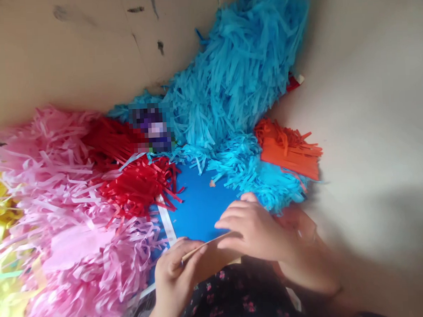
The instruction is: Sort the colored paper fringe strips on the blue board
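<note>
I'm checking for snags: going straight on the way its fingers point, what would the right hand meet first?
The right hand would likely meet the red paper fringe first, passing over the blue card; depth is unclear.

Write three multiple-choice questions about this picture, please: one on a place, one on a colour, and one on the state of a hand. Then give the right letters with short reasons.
1. Where is the orange fringed paper?
A) Far left, beside the yellow paper
B) At the right, next to the turquoise fringed paper
C) Under the left hand

2. What colour is the flat card in the middle?
A) Green
B) Deep blue
C) Pink

3. What does the left hand hold?
A) Scissors
B) Nothing
C) A thin wooden stick

1 B: the orange fringe lies at the turquoise fringe's right end.
2 B: the uncovered surface shows deep blue.
3 C: the stick lies between its fingers.
</note>
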`<act>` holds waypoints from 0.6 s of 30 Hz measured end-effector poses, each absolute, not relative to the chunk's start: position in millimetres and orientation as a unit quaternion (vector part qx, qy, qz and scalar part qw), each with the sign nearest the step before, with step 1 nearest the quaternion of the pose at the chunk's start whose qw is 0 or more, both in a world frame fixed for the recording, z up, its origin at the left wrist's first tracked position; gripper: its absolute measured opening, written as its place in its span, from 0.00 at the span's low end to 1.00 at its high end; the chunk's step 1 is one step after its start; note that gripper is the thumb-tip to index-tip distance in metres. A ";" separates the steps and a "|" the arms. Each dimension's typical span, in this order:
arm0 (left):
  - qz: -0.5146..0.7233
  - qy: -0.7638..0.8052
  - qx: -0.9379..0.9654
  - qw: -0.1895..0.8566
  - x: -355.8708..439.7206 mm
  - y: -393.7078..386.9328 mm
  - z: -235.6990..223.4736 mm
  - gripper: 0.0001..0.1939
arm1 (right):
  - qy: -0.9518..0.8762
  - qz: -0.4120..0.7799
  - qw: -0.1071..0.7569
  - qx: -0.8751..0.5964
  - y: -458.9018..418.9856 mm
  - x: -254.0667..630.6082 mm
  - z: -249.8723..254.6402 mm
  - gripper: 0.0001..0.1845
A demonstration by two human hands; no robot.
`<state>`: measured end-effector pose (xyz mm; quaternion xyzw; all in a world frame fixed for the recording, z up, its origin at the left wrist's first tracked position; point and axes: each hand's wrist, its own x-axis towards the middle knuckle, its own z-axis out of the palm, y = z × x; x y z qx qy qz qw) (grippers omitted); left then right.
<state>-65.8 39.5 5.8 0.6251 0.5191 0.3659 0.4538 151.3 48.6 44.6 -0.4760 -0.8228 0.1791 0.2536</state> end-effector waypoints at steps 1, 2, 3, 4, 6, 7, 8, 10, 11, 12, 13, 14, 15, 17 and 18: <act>0.366 0.497 0.650 0.443 -66.6 40.9 5.3 0.07 | -0.832 0.183 0.251 -0.459 49.6 149.6 41.9 0.11; 0.363 0.480 0.670 0.434 -67.2 42.1 5.1 0.06 | -0.841 0.184 0.250 -0.444 50.5 147.8 39.0 0.12; 0.360 0.472 0.681 0.428 -67.6 43.0 5.1 0.06 | -0.846 0.181 0.250 -0.435 51.4 146.3 36.1 0.13; 0.357 0.476 0.682 0.426 -68.0 43.6 5.2 0.06 | -0.847 0.178 0.252 -0.433 52.4 145.8 33.5 0.14; 0.350 0.509 0.656 0.432 -68.8 44.2 5.8 0.07 | -0.838 0.188 0.254 -0.444 54.7 148.6 29.5 0.15; 0.346 0.530 0.637 0.439 -69.1 44.4 6.1 0.08 | -0.832 0.199 0.252 -0.453 55.9 152.0 28.1 0.16; 0.342 0.550 0.617 0.448 -69.4 44.7 6.3 0.09 | -0.825 0.210 0.248 -0.462 57.0 156.4 26.9 0.17; 0.332 0.577 0.584 0.465 -69.8 45.8 6.2 0.11 | -0.817 0.229 0.236 -0.474 58.5 167.7 25.1 0.17; 0.327 0.587 0.571 0.471 -69.8 46.6 5.9 0.12 | -0.815 0.234 0.230 -0.478 58.8 173.9 24.0 0.17; 0.323 0.598 0.556 0.478 -69.7 47.6 5.5 0.12 | -0.813 0.237 0.225 -0.481 58.8 180.2 22.9 0.18; 0.321 0.608 0.540 0.485 -69.5 48.6 4.9 0.13 | -0.810 0.240 0.221 -0.487 58.5 186.5 21.5 0.18; 0.321 0.617 0.523 0.493 -69.3 49.6 4.2 0.14 | -0.806 0.246 0.221 -0.491 58.0 192.7 19.9 0.19; 0.323 0.625 0.505 0.501 -69.2 50.6 3.3 0.14 | -0.799 0.257 0.225 -0.495 57.3 198.5 18.1 0.19; 0.333 0.635 0.464 0.520 -69.6 52.8 1.7 0.17 | -0.781 0.287 0.247 -0.497 55.9 208.1 14.5 0.19; 0.340 0.639 0.441 0.531 -70.3 53.9 1.0 0.19 | -0.768 0.304 0.264 -0.498 55.1 211.4 12.9 0.19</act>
